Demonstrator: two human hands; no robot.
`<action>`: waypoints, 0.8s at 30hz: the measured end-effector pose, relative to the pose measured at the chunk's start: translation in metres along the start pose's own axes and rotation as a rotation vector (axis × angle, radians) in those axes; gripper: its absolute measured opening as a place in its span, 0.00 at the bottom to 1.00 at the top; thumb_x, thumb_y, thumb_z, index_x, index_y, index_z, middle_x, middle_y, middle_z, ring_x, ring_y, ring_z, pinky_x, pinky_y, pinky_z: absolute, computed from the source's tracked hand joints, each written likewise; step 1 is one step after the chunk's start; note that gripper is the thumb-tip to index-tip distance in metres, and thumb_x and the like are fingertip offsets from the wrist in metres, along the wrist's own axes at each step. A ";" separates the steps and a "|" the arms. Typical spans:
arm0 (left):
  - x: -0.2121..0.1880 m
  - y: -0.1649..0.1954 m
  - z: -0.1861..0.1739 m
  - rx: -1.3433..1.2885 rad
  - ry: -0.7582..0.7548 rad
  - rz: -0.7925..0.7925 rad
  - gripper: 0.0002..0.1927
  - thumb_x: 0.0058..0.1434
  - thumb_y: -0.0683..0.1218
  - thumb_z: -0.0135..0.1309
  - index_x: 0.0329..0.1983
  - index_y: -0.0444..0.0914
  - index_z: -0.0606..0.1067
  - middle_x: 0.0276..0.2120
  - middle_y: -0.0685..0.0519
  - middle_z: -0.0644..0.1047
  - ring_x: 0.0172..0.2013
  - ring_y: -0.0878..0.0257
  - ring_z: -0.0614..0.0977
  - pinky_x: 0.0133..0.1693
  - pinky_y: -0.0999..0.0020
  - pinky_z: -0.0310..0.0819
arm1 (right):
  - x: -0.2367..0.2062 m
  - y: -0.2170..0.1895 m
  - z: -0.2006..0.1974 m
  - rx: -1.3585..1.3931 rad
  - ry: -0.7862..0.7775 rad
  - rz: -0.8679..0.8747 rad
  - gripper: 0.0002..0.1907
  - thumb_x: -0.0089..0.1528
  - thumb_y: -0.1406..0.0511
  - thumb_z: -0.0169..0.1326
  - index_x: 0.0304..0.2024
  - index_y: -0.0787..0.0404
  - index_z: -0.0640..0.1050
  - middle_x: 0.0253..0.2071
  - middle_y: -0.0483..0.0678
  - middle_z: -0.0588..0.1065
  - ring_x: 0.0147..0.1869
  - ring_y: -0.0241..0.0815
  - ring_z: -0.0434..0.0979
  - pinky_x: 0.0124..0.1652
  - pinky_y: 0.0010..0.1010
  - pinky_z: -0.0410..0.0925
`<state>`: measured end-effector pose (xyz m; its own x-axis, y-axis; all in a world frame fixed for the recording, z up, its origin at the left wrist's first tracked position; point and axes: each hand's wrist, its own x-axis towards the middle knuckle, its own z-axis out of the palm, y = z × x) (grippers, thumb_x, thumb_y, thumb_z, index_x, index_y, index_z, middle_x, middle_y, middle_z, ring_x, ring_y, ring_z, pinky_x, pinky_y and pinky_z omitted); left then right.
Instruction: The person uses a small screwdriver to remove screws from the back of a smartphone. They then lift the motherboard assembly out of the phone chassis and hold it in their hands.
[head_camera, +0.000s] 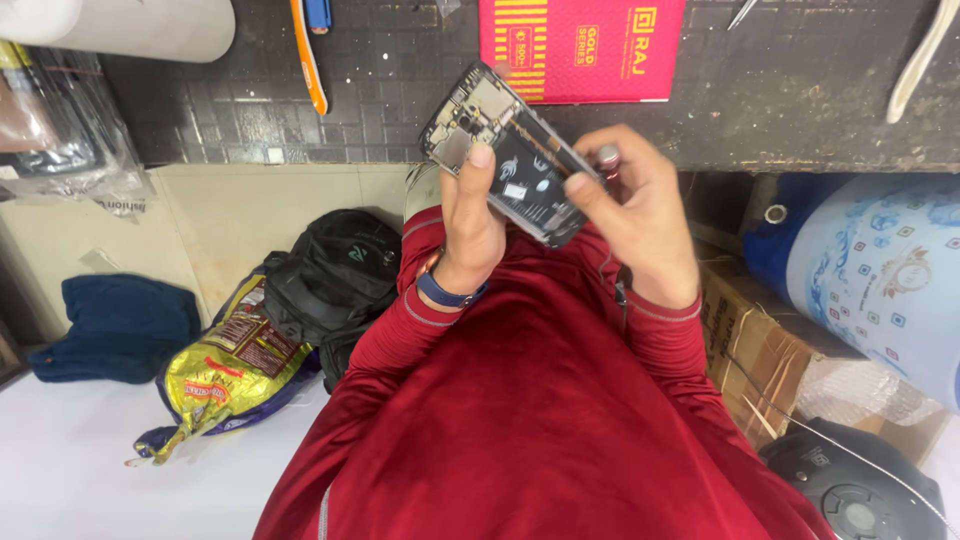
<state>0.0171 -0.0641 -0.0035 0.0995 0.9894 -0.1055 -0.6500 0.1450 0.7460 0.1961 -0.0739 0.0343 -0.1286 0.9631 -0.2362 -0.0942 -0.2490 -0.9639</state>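
An opened phone (515, 160) with its back cover off shows its circuit board and dark inner parts. It is held tilted above the edge of a dark workbench mat (800, 90). My left hand (470, 225) grips its lower left side, thumb pressed on the inner face; a blue band is on that wrist. My right hand (640, 225) holds the phone's right edge with thumb and fingers. A small tool with a silver and red handle (607, 158) sticks out of that hand. My red sleeves fill the lower middle of the view.
On the mat lie a pink and yellow flat box (580, 50), an orange-handled tool (310, 65) and a white tool (920, 60). Below are a black backpack (330, 280), a yellow snack bag (225, 375), a cardboard box (760, 350) and a blue patterned cylinder (880, 270).
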 end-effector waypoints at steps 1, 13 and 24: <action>-0.002 0.000 -0.002 0.033 0.013 0.002 0.27 0.82 0.56 0.46 0.68 0.28 0.65 0.57 0.44 0.75 0.54 0.59 0.76 0.61 0.61 0.71 | 0.001 -0.001 -0.004 0.021 0.005 0.006 0.10 0.71 0.67 0.58 0.50 0.66 0.74 0.43 0.41 0.73 0.46 0.28 0.70 0.47 0.20 0.67; 0.011 0.009 0.002 0.349 0.002 0.022 0.32 0.79 0.43 0.50 0.78 0.34 0.50 0.55 0.46 0.72 0.42 0.70 0.75 0.43 0.75 0.74 | 0.061 -0.018 -0.048 -0.380 0.187 -0.197 0.07 0.71 0.73 0.61 0.50 0.67 0.76 0.42 0.41 0.71 0.43 0.29 0.69 0.44 0.21 0.64; 0.024 0.041 0.025 1.154 0.051 0.039 0.37 0.66 0.48 0.63 0.73 0.32 0.60 0.57 0.44 0.70 0.51 0.58 0.77 0.42 0.69 0.79 | 0.097 -0.019 -0.051 -0.720 0.203 -0.426 0.07 0.67 0.73 0.62 0.44 0.71 0.76 0.38 0.49 0.75 0.39 0.37 0.73 0.40 0.29 0.66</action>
<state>0.0110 -0.0342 0.0411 0.0465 0.9960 -0.0761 0.4255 0.0492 0.9036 0.2358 0.0289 0.0233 -0.0394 0.9765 0.2119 0.5640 0.1968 -0.8020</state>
